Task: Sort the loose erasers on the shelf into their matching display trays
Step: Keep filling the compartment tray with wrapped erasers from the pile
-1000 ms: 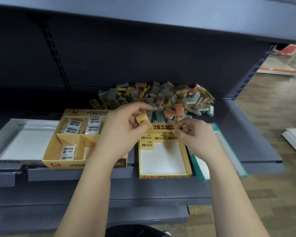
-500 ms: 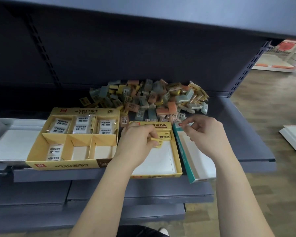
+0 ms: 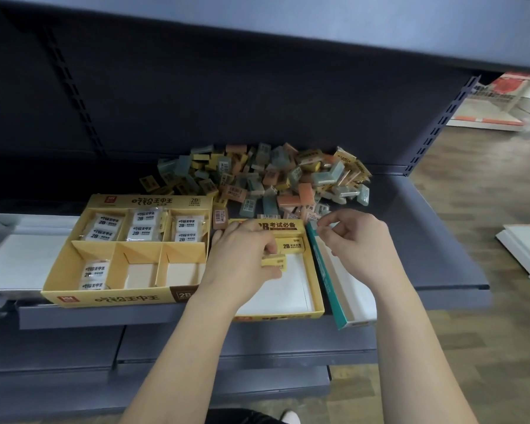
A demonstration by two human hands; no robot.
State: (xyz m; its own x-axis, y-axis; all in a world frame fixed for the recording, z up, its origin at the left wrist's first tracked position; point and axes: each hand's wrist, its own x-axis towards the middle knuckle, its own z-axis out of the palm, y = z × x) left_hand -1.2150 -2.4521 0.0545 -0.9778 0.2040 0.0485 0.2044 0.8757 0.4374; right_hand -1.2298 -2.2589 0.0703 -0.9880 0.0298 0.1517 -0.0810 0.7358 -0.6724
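Yellow eraser pinched by curled fingers of left hand over small yellow tray, right hand at 3 o'clock, fingers curled, grip unclear, eraser pile at 12 o'clock.

Dim and bluish beneath the upper shelf, darkening almost to black across the back panel toward the left edge. Brighter on the right, over the wooden floor, palest at the top right corner. Only soft shade under the left hand inside the yellow tray. Slightly soft overall, smeared near the right edge and bottom corners; bowed along shelf edges by the wide lens.
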